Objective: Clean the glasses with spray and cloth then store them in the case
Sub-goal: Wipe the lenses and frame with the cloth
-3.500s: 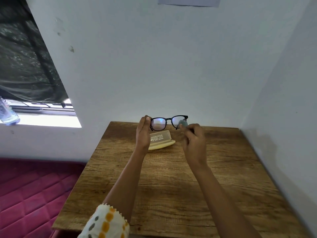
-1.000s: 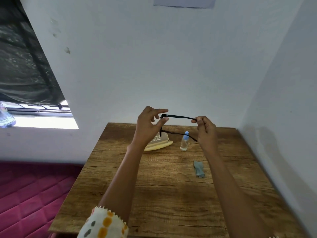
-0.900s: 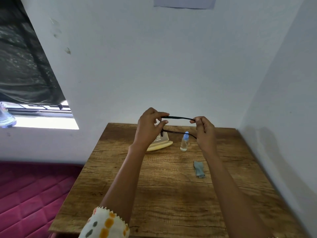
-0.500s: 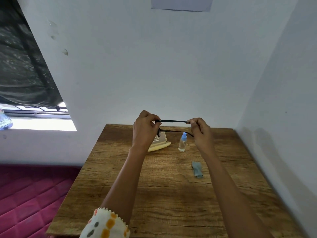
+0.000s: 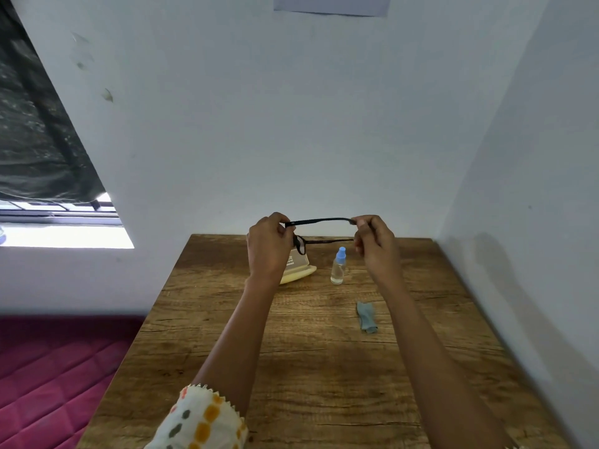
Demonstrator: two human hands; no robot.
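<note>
Both hands, left hand point(image 5: 269, 246) and right hand point(image 5: 374, 243), pinch the black glasses point(image 5: 319, 221) above the spray bottle point(image 5: 338, 266); the cloth point(image 5: 366, 317) lies near the bottle on the counter point(image 5: 308, 367).

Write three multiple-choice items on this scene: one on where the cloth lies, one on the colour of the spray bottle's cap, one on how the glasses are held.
1. Where is the cloth?
A. On the table, nearer the person than the spray bottle
B. In the right hand
C. Inside the case

2. What colour is the cap of the spray bottle?
A. Red
B. Blue
C. Black

3. How are the glasses held?
A. Lying on the table
B. In the left hand alone
C. In both hands above the table

Answers:
1. A: the cloth lies crumpled on the table, in front of the bottle.
2. B: the cap is light blue over a clear body.
3. C: the left hand and the right hand each grip one end, in front of the case.
</note>
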